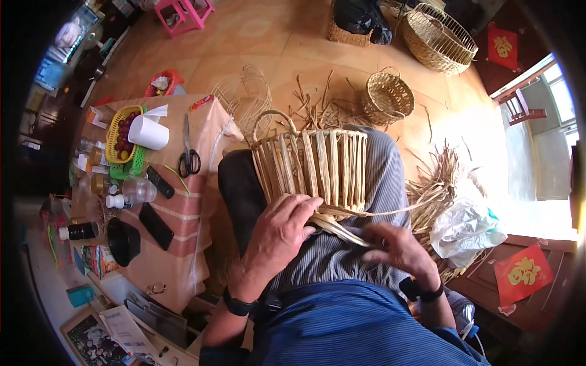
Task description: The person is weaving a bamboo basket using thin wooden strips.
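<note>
A straw-coloured basket [308, 165] with upright flat strips and an arched handle lies across my lap. My left hand [284, 226] is closed on its near lower edge, where loose strands cross beneath the fingertips. A folded bundle of pale strips [345, 230] runs from there down to my right hand [397, 247], whose curled fingers hold its end. A longer thin strip [384, 213] trails off to the right over my striped trouser leg.
At left stands a table [201, 146] with scissors [189, 160], a fruit basket [122, 134], bottles and phones. On the floor are wire frames [241, 91], woven baskets [389, 97] and scattered strips. A fibre pile [436, 183] with a plastic bag [464, 226] lies at right; a pink stool [183, 15] stands behind.
</note>
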Action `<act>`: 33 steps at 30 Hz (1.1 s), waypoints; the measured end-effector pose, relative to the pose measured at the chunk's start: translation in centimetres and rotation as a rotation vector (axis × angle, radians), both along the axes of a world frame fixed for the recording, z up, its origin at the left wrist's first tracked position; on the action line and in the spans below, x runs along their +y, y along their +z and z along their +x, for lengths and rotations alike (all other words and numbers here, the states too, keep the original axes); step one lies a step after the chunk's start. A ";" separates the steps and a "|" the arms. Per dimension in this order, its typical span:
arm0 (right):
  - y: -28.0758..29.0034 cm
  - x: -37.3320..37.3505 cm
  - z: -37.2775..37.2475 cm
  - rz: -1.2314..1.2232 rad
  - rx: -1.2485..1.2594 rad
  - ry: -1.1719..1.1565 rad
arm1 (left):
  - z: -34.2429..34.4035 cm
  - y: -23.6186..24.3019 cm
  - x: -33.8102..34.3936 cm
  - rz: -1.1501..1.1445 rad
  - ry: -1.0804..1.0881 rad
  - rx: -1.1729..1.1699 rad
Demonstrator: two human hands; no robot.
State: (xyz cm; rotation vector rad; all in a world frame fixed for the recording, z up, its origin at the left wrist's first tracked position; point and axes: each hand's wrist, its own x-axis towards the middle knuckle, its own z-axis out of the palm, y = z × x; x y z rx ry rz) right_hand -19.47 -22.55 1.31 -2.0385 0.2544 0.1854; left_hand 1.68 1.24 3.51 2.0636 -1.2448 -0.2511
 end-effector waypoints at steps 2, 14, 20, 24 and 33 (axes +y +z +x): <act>1.7 1.4 1.0 -0.146 0.051 0.129 | 0.0 -0.4 -0.2 0.018 0.005 0.010; 9.7 -0.5 5.0 0.950 -0.167 -0.108 | 1.7 -1.7 -1.2 -0.052 0.005 0.172; 4.5 -2.8 8.4 0.500 -0.110 -0.001 | 1.5 -2.0 -1.8 0.012 0.088 0.171; 2.6 0.7 11.8 0.159 -0.241 0.203 | 1.6 -1.7 -1.5 0.070 0.098 0.147; 0.9 -0.3 16.2 0.828 -0.268 -0.333 | -1.0 -1.7 -1.0 0.064 0.065 -0.113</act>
